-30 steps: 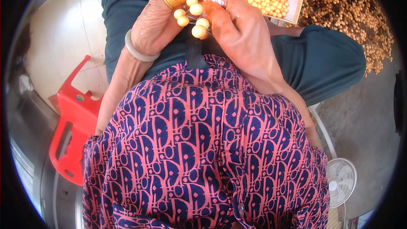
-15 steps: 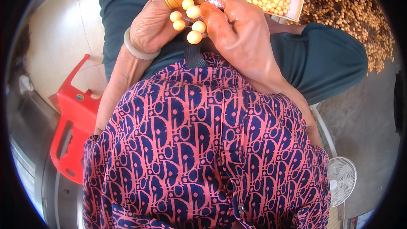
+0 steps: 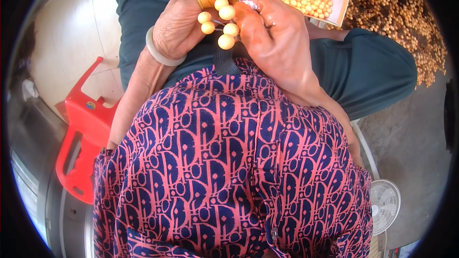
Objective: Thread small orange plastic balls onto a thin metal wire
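Several smooth yellow-orange balls on thin stems, which look like a sprig of round fruit (image 3: 226,13), hang between my hands above my lap. My left hand (image 3: 184,24) is closed, its curled fingers wrapped in yellow covers and meeting the uppermost ball. A pale bangle (image 3: 160,57) circles that wrist. My right hand (image 3: 277,33), wet and shiny, is closed in a pinch at the other side of the sprig, where the stems run toward its fingers. A small silvery piece (image 3: 250,5) shows at its fingertips; its kind is unclear. Fingers partly hide the stems.
Beyond my hands, a shallow pale box (image 3: 345,0) holds many loose yellow balls. A heap of brown round fruit on stems (image 3: 397,28) lies at the far right. A red plastic stool (image 3: 88,119) stands on the left, a white fan (image 3: 385,206) at lower right.
Both hands and the sprig appear slightly farther right, and the box and my legs shift the same way with the view. The hold looks the same.
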A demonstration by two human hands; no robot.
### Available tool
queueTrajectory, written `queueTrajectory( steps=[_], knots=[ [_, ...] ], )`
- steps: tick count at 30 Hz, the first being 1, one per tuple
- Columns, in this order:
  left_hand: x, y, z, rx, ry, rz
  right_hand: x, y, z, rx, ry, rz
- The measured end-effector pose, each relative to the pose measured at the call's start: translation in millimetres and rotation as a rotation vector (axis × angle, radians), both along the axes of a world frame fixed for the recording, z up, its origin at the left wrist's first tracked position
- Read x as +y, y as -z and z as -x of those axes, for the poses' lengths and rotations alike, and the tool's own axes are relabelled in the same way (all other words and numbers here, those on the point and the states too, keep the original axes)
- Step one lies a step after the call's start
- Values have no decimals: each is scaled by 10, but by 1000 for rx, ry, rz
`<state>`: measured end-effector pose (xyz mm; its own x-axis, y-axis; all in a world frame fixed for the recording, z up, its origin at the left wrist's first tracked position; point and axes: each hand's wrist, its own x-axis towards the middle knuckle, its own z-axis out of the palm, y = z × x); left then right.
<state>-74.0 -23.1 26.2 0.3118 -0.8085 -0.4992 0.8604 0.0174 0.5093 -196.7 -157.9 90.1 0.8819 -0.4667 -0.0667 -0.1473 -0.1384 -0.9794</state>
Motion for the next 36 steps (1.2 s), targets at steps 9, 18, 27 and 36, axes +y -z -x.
queueTrajectory(
  steps=[9, 18, 27, 36],
  knots=[
    [-175, -60, 19, 71, 13, 202, 11, 67, -11, -14, 16, 53],
    [-218, 5, 81, 3, 3, 214, 39, 47, 3, 130, 43, -66],
    [-243, -80, 113, -5, -125, 143, 12, 193, -20, 178, 94, -158],
    [-223, -41, 76, -1, -93, 105, -7, 126, 6, 149, 164, -114]
  ],
)
